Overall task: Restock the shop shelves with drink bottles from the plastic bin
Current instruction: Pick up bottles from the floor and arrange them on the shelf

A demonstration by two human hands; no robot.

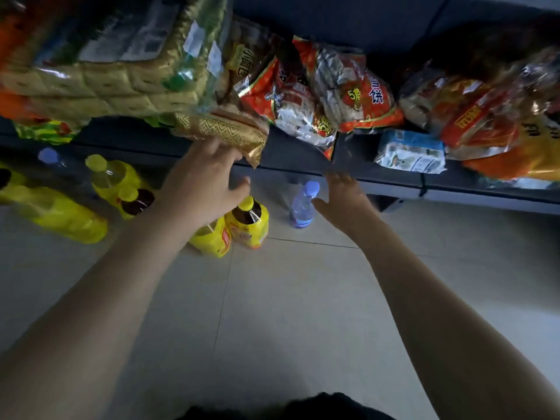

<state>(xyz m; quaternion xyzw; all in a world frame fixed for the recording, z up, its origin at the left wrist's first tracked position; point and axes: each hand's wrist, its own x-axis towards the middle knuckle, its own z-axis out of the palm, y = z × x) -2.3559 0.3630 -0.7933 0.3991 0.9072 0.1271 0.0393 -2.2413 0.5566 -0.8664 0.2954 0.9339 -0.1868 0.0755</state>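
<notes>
Fingers (pixel 341 180) of the right hand (pixel 342 204) are reaching out straight and loose, holding nothing, with the water bottle (pixel 303 207) standing upright just left of them, likely the next pick. The left hand (pixel 200 189) is hovering wide-fingered and empty; yellow bottles (pixel 247 221) are standing just below its thumb. Its fingertips are sitting at a gold packet (pixel 224 131) overhanging the shelf (pixel 303 153), perhaps steadying it. No bin is showing.

Spread wide, left hand (pixel 201 189) hovers over yellow bottles (pixel 247 222), right hand (pixel 345 201) just beside a water bottle (pixel 303 209)
</notes>
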